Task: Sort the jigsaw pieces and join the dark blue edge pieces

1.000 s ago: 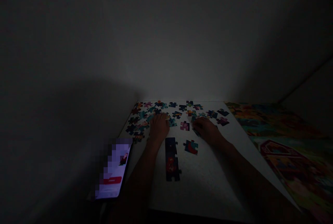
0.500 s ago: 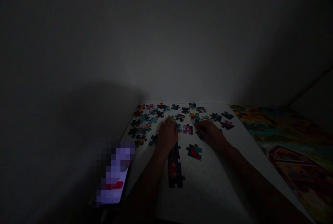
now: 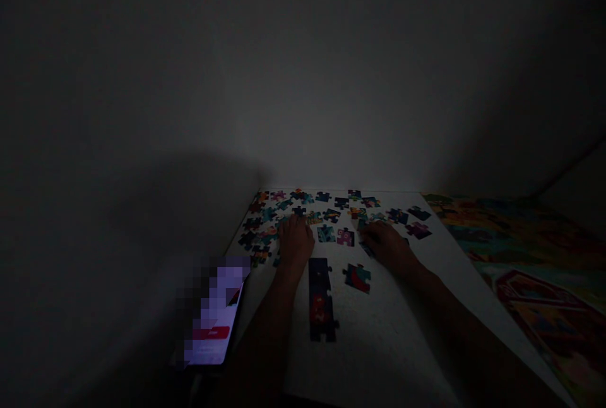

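Observation:
In the dim head view, my left hand (image 3: 297, 242) lies palm down among loose jigsaw puzzle pieces, its fingers stretched forward and slightly apart. Just right of it are a teal piece (image 3: 326, 234) and a pink piece (image 3: 345, 237). My right hand (image 3: 384, 242) is curled near a dark piece (image 3: 367, 249); whatever its fingertips hold is hidden in shadow. Between my forearms lies a joined dark strip of puzzle pieces (image 3: 320, 300) with a red figure. A teal piece with a red curve (image 3: 357, 277) sits apart to its right.
Several more loose pieces (image 3: 265, 213) are spread along the far left of the white table (image 3: 379, 332), up to the wall (image 3: 331, 111). A lit phone (image 3: 213, 326) stands at the left edge. A colourful printed surface (image 3: 516, 256) lies right of the table.
My left hand has shifted left, uncovering the top of the strip and the teal piece. My right hand stays in nearly the same place. The view has moved slightly.

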A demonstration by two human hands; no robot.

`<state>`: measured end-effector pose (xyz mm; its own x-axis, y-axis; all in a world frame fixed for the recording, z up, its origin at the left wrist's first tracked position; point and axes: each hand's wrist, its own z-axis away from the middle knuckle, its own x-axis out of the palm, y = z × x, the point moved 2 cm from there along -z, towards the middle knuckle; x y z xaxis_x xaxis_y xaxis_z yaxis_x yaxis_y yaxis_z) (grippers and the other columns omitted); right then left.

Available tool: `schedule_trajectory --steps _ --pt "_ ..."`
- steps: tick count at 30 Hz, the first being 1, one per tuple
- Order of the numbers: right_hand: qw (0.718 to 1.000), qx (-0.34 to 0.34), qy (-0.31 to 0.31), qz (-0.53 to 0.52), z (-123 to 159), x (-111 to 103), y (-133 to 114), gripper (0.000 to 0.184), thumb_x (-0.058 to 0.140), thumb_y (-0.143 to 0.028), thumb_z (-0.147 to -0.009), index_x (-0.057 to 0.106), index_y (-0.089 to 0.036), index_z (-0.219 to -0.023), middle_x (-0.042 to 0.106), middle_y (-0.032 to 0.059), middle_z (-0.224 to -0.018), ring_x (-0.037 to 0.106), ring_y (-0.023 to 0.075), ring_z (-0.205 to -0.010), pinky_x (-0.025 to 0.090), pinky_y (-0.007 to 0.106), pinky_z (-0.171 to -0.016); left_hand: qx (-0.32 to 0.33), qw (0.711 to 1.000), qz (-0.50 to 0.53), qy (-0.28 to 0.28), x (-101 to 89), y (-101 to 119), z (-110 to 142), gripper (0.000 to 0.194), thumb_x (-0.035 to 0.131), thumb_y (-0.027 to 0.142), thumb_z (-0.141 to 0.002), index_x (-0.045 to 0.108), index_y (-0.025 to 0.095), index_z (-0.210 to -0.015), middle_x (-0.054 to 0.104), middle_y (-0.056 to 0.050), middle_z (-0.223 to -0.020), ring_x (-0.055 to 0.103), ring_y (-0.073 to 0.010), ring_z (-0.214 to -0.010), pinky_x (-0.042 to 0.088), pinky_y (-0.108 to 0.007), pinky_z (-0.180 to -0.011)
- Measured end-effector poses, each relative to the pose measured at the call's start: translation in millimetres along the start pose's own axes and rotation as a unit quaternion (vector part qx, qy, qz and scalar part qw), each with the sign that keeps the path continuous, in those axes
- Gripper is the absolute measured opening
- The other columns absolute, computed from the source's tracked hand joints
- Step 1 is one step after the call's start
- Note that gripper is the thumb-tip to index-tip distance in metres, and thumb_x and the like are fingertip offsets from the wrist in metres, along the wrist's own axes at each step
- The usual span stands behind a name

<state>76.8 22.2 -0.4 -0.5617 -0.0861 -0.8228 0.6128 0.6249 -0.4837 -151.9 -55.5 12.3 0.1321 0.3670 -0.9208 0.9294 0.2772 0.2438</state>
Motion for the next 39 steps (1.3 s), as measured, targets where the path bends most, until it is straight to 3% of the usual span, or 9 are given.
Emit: schedule_trajectory --steps 4,12,22,32,35,37,39 --pt "1.0 0.005 0.007 0.004 -1 0 -1 0.02 0.049 -0.023 -0.09 0.069 -0.02 -0.092 0.069 0.0085 -0.096 0.061 0.0216 -0.093 0.046 0.034 -0.086 0.0 1.0 -0.004 0.002 -0.4 5 4 0.037 0.043 0.015 -0.092 0.062 0.014 -0.123 0.06 -0.015 -0.129 0.052 -0.0288 -0.124 0.035 -0.046 -0.11" --pt "1.0 0.026 0.002 0.005 0 -2 -4 0.022 0.049 -0.024 -0.09 0.07 -0.019 -0.094 0.069 0.0096 -0.099 0.061 0.0228 -0.095 0.046 0.033 -0.087 0.023 1.0 0.004 -0.011 5.4 19 11 0.038 0.043 0.023 -0.096 0.059 0.021 -0.13 0.053 -0.013 -0.14 0.041 -0.0308 -0.136 0.026 -0.053 -0.116" --pt "0.999 0.02 -0.011 0.024 -2 2 1 0.024 0.047 -0.025 -0.09 0.07 -0.018 -0.094 0.068 0.0109 -0.1 0.061 0.0248 -0.097 0.045 0.036 -0.089 0.048 0.998 0.018 -0.042 6.0 25 14 0.038 0.044 0.025 -0.097 0.056 0.016 -0.133 0.048 -0.017 -0.144 0.038 -0.0285 -0.14 0.028 -0.046 -0.116" --pt "1.0 0.019 -0.004 0.004 0 -1 -1 0.025 0.048 -0.028 -0.09 0.07 -0.02 -0.095 0.068 0.0101 -0.101 0.061 0.0248 -0.097 0.045 0.035 -0.087 0.044 0.999 -0.006 -0.024 2.5 23 12 0.038 0.045 0.03 -0.097 0.056 0.018 -0.131 0.053 -0.013 -0.139 0.043 -0.027 -0.135 0.031 -0.044 -0.114" --pt "0.997 0.051 0.05 0.003 -1 -14 13 0.028 0.046 -0.032 -0.09 0.071 -0.019 -0.094 0.068 0.0115 -0.099 0.061 0.0259 -0.096 0.045 0.037 -0.088 0.048 0.999 -0.009 -0.023 1.4 21 11 0.039 0.047 0.031 -0.096 0.056 0.018 -0.132 0.053 -0.014 -0.139 0.044 -0.028 -0.133 0.032 -0.044 -0.113" --pt "0.984 0.113 0.139 0.004 0 -30 34 0.031 0.044 -0.032 -0.09 0.07 -0.017 -0.096 0.068 0.0136 -0.099 0.061 0.0265 -0.094 0.045 0.038 -0.088 0.05 0.999 -0.003 -0.022 0.5 20 10 0.039 0.047 0.03 -0.095 0.057 0.017 -0.131 0.053 -0.016 -0.138 0.044 -0.0298 -0.133 0.032 -0.046 -0.112" --pt "0.953 0.18 0.245 -0.013 5 -49 58 0.034 0.04 -0.029 -0.088 0.068 -0.014 -0.101 0.068 0.015 -0.102 0.06 0.0264 -0.096 0.045 0.039 -0.089 0.054 0.998 0.008 -0.023 1.9 17 6 0.039 0.047 0.03 -0.095 0.057 0.014 -0.129 0.052 -0.018 -0.139 0.043 -0.0318 -0.134 0.032 -0.05 -0.112"
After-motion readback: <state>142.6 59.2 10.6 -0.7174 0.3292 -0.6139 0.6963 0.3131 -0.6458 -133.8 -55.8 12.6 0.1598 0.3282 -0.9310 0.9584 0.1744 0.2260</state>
